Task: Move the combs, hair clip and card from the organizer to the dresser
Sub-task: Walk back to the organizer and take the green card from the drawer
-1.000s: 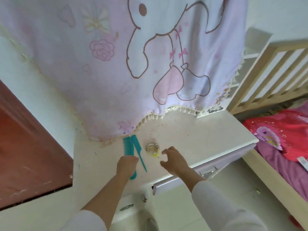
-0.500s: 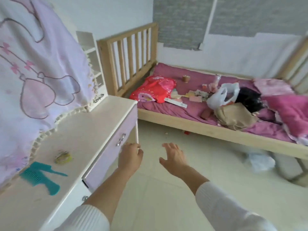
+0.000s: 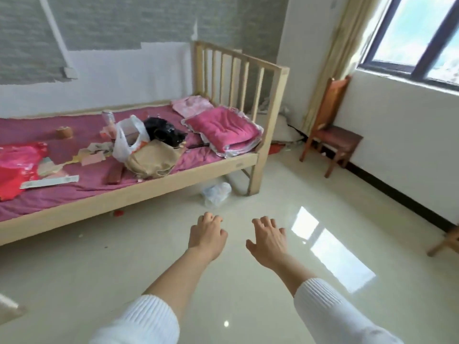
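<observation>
My left hand [image 3: 206, 235] and my right hand [image 3: 267, 239] are stretched out side by side over the glossy floor, both empty. The left hand's fingers are loosely curled, the right hand's fingers are spread. Neither the combs, the hair clip, the card, the organizer nor the dresser can be seen in this view.
A wooden bed [image 3: 173, 180] with a purple sheet runs along the left, strewn with a white plastic bag [image 3: 125, 140], a tan bag [image 3: 154, 157], a pink cushion [image 3: 223, 130] and papers. A wooden chair [image 3: 332, 130] stands under the window at right. A crumpled plastic bag [image 3: 216, 194] lies on the floor.
My view has swung right, away from the dresser with the teal combs and hair clip, to the bed and floor. Both hands left the dresser top and now hover empty.
</observation>
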A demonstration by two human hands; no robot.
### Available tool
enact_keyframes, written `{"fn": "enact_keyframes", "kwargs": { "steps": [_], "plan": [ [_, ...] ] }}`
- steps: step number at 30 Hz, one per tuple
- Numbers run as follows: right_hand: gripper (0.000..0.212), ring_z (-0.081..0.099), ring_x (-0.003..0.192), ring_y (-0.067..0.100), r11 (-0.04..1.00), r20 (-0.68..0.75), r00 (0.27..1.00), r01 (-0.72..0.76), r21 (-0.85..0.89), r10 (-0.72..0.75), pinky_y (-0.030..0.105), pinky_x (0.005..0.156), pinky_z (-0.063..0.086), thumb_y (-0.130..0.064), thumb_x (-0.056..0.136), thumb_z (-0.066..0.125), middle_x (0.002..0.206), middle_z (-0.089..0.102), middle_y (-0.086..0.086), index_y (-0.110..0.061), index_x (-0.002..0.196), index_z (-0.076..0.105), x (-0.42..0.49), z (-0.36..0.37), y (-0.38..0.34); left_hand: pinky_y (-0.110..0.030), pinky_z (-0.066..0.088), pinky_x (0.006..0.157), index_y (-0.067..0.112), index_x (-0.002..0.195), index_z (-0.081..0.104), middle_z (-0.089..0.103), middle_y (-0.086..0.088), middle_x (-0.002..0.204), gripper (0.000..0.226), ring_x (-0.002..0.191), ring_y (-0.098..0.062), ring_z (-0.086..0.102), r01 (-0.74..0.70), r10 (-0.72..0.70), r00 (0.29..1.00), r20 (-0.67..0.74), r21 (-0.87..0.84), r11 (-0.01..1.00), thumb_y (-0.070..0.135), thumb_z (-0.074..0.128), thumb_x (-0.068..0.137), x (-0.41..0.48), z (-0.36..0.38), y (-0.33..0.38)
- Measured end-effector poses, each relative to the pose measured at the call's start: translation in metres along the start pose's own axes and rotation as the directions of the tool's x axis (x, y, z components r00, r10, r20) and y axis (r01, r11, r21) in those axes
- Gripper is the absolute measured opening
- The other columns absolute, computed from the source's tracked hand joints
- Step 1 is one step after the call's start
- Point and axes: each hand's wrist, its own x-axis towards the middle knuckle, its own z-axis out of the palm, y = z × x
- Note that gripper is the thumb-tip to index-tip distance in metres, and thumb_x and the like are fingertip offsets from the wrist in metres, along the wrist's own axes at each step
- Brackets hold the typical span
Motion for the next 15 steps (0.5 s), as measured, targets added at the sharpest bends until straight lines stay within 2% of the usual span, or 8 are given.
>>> {"fn": "enact_keyframes", "kwargs": {
  "steps": [4, 7, 12, 15],
  "plan": [
    [0.05, 0.042, 0.12, 0.028, 0.98, -0.064, 0.979, -0.196, -0.041, 0.193, 0.043, 0.091, 0.038, -0.042, 0.085, 0.053, 0.128, 0.049, 0.006, -0.015, 0.126, 0.044, -0.009, -0.041, 0.17, -0.039, 0.04, 0.096, 0.02, 0.128, 0.05, 0.046, -0.005, 0.132, 0.042, 0.123, -0.024, 0.042, -0.148, 0.147, 0.983, 0.11, 0.0, 0.989, 0.027, 0.041, 0.088, 0.043, 0.063, 0.162],
    [0.047, 0.042, 0.119, 0.028, 0.932, -0.07, 0.934, -0.355, -0.079, 0.35, 0.043, 0.09, 0.039, -0.041, 0.086, 0.051, 0.127, 0.049, 0.007, -0.015, 0.125, 0.044, -0.018, -0.074, 0.283, -0.04, 0.04, 0.095, 0.019, 0.13, 0.048, 0.045, -0.006, 0.132, 0.043, 0.123, -0.024, 0.041, -0.295, 0.289, 0.941, 0.174, 0.009, 0.955, 0.027, 0.041, 0.088, 0.066, 0.106, 0.276],
    [0.042, 0.043, 0.114, 0.027, 0.827, -0.097, 0.833, -0.552, -0.103, 0.544, 0.04, 0.085, 0.037, -0.04, 0.086, 0.05, 0.122, 0.049, 0.006, -0.016, 0.12, 0.046, -0.02, -0.119, 0.432, -0.039, 0.039, 0.095, 0.018, 0.132, 0.046, 0.045, -0.006, 0.132, 0.044, 0.124, -0.024, 0.04, -0.514, 0.489, 0.841, 0.231, 0.06, 0.856, 0.029, 0.041, 0.089, 0.109, 0.158, 0.44],
    [0.044, 0.043, 0.114, 0.027, 0.782, -0.112, 0.793, -0.609, -0.131, 0.599, 0.041, 0.087, 0.038, -0.042, 0.086, 0.05, 0.124, 0.048, 0.007, -0.016, 0.121, 0.045, -0.006, -0.141, 0.499, -0.039, 0.039, 0.096, 0.017, 0.128, 0.049, 0.046, -0.007, 0.131, 0.042, 0.122, -0.025, 0.04, -0.613, 0.576, 0.778, 0.25, 0.101, 0.784, 0.028, 0.041, 0.089, 0.138, 0.177, 0.511]
  ]
}}
